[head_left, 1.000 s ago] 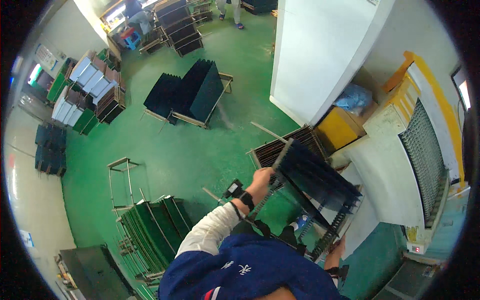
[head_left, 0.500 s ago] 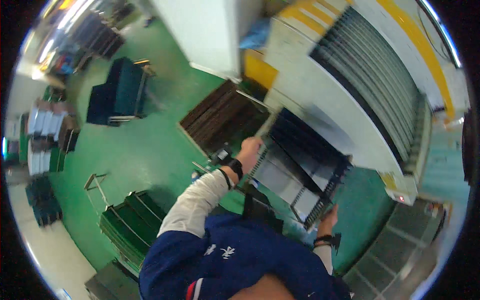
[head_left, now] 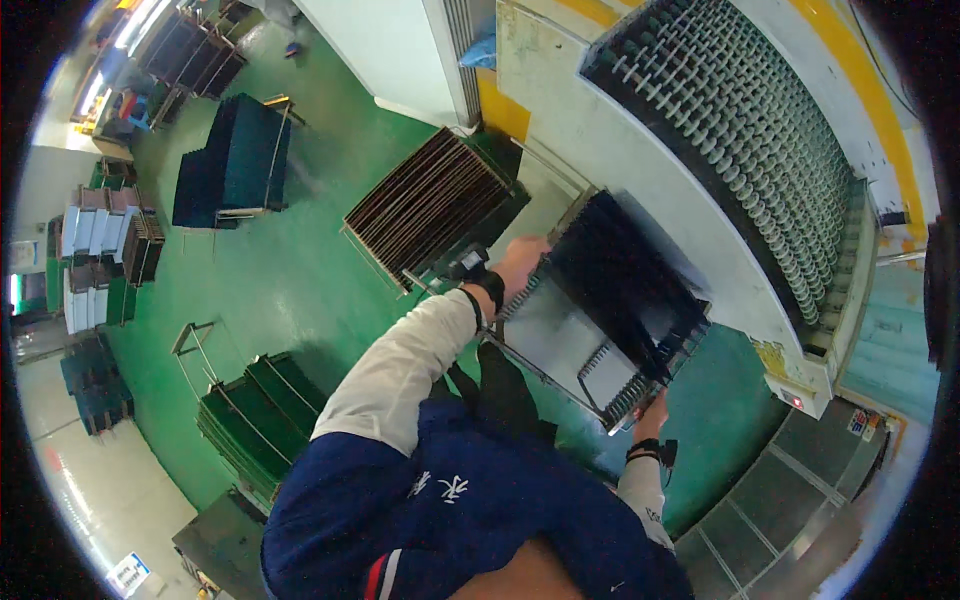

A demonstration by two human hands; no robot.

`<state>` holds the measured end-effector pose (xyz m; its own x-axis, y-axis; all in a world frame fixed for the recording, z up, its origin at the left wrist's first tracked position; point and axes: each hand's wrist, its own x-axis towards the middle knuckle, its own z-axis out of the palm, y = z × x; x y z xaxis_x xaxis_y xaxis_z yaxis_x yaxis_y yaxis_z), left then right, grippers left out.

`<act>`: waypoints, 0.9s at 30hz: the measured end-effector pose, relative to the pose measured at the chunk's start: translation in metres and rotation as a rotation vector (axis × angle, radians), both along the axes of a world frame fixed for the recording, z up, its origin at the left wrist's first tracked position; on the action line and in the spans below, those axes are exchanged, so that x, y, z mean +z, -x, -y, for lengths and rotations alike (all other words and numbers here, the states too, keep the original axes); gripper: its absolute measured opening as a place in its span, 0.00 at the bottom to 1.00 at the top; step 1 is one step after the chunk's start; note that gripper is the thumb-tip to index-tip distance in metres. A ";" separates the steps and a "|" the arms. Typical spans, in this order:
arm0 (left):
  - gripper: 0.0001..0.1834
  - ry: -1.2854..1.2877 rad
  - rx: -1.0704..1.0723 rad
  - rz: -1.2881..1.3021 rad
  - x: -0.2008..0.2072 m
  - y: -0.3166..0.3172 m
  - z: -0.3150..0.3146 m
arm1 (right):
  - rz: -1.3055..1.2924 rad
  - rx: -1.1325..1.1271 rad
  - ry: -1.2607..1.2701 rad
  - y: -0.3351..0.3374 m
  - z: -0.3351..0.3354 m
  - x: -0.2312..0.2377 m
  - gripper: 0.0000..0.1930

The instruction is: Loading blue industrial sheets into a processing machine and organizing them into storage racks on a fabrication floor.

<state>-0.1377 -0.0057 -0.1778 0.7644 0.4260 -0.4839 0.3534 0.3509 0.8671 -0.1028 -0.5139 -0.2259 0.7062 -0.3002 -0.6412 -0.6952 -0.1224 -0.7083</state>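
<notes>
A metal rack (head_left: 545, 383) with comb-toothed side rails stands in front of me, beside the white machine. Thin dark panels (head_left: 625, 280) stand close together in its far part, and its near part shows a pale bare base. My left hand (head_left: 520, 266) is closed at the left end of the nearest panel, over the toothed rail, its fingertips partly hidden. At that panel's other end, by the rack's right rail, my right hand (head_left: 651, 414) is closed, most of its fingers out of sight. Each wrist wears a black band with a small device.
A white machine (head_left: 660, 170) with rows of rollers (head_left: 740, 140) stands at the right. A rack of brown-edged panels (head_left: 430, 205) is to the left, with a dark-panel rack (head_left: 235, 165) beyond. Green panels (head_left: 265, 420) sit lower left. A grey metal surface (head_left: 780, 500) lies lower right.
A dark panel that slanted apart across the rack now stands against the others. My left hand has moved slightly farther away and right, and my right hand slightly up and left.
</notes>
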 end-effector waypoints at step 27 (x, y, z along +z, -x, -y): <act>0.17 0.321 0.759 -0.059 0.009 0.387 -0.067 | 0.908 1.379 0.678 0.034 -0.242 0.156 0.25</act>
